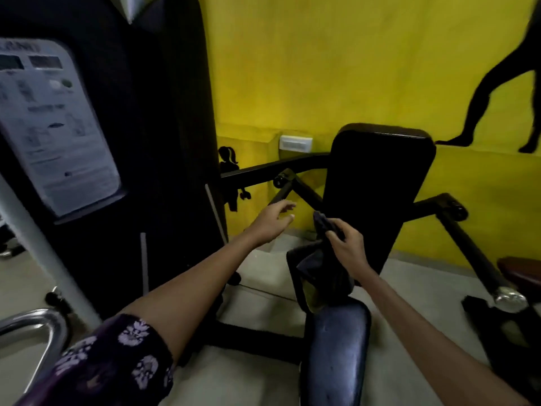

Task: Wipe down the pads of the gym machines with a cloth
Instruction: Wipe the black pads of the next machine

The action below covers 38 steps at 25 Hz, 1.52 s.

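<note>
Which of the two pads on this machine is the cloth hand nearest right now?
The upright back pad: the right hand grips the cloth in front of its lower edge. The seat pad lies lower, nearer the camera.

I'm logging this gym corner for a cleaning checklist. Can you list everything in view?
Back pad: one, black, upright, centre.
Seat pad: one, dark blue, below the back pad.
Cloth: one, dark, hanging from the right hand.
Instruction placard: one, white, on the black column at left.
Wall: yellow, with black silhouettes.
Wall socket: one, white.
Chrome bar: one, bottom left.
Left hand: open, reaching forward.
Right hand: gripping the cloth.
</note>
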### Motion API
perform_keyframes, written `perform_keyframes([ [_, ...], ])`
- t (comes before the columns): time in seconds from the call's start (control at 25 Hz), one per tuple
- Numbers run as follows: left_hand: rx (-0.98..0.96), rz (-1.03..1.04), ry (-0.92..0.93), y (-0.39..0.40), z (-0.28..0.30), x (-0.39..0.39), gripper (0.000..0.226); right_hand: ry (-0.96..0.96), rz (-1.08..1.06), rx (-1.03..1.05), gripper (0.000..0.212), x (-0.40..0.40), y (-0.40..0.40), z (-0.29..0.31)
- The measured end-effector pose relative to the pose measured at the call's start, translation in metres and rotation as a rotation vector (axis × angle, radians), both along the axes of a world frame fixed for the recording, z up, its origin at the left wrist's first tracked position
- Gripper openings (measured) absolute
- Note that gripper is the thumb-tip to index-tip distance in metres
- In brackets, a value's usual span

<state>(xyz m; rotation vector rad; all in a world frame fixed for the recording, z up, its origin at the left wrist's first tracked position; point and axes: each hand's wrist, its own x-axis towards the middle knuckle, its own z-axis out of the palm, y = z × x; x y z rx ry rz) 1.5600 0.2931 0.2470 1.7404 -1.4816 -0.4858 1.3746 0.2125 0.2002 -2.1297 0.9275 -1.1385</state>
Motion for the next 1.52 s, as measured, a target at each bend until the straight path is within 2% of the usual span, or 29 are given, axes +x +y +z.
perform_keyframes([
  [0.24,-0.266,-0.218,-0.073,-0.108,0.041,0.015,0.034,-0.080,-0.248,-0.042,0.025,-0.008,-0.049,0.009],
  [0.44,-0.456,-0.372,-0.124,-0.188,0.076,0.014,0.038,-0.200,-0.409,-0.021,0.024,-0.018,-0.057,0.020],
  [0.64,-0.540,-0.454,-0.172,-0.244,0.087,-0.004,0.040,-0.186,-0.640,-0.071,0.028,-0.023,-0.059,0.038],
  [0.84,-0.802,-0.421,-0.190,-0.276,0.071,-0.001,0.040,-0.111,-0.758,-0.178,0.023,-0.027,-0.090,0.089],
  [1.0,-0.977,-0.386,-0.183,-0.294,0.060,-0.005,0.033,-0.102,-0.858,-0.349,0.036,-0.017,-0.142,0.161],
  [1.08,-1.049,-0.343,-0.192,-0.298,0.054,-0.009,0.033,0.041,-0.933,-0.351,0.040,-0.001,-0.171,0.174],
  [1.2,-1.118,-0.292,-0.225,-0.304,0.048,-0.011,0.034,0.328,-0.968,-0.368,0.052,0.014,-0.199,0.152],
  [1.28,-1.139,-0.276,-0.254,-0.307,0.045,-0.011,0.032,0.353,-0.940,-0.399,0.055,0.002,-0.207,0.143],
  [1.44,-1.153,-0.259,-0.243,-0.307,0.045,-0.012,0.030,0.352,-0.989,-0.257,0.050,-0.006,-0.218,0.158],
  [1.52,-1.178,-0.269,-0.226,-0.306,0.041,-0.013,0.030,0.359,-0.956,-0.368,0.050,-0.006,-0.213,0.150],
])
